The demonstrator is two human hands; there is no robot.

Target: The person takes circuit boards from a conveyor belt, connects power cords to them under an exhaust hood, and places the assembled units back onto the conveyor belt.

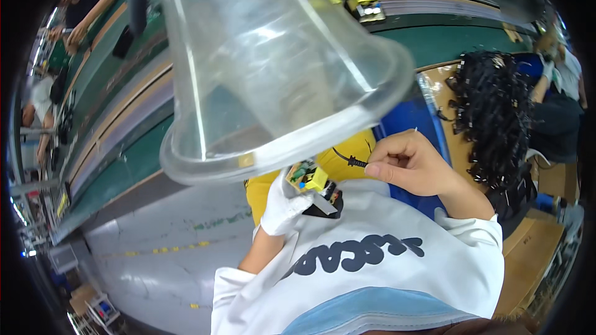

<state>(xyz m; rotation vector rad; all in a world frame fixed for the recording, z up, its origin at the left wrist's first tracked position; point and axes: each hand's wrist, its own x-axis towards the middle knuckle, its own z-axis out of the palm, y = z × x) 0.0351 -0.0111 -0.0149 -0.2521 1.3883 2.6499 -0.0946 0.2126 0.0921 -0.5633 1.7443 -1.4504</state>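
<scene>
My left hand (pixel 279 208), in a white glove, is closed around a small circuit board (pixel 318 178) with a yellow block-shaped part, a blue part and a silvery metal plate. Just below it is a black piece (pixel 329 206), partly hidden; I cannot tell whether it is joined to the board. To the right, my bare right hand (pixel 413 164) pinches a thin black cable with a ribbed strain relief (pixel 357 161) between thumb and forefinger. The strain relief points left toward the board, with a gap between them. Yellow cloth (pixel 347 149) lies behind both hands.
A large clear plastic hood (pixel 273 74) hangs over the upper middle and hides part of the green workbench (pixel 139 164). More boards (pixel 366 0) sit at the far side. A heap of black cables (pixel 493 111) lies at right. Other people work at far left and right.
</scene>
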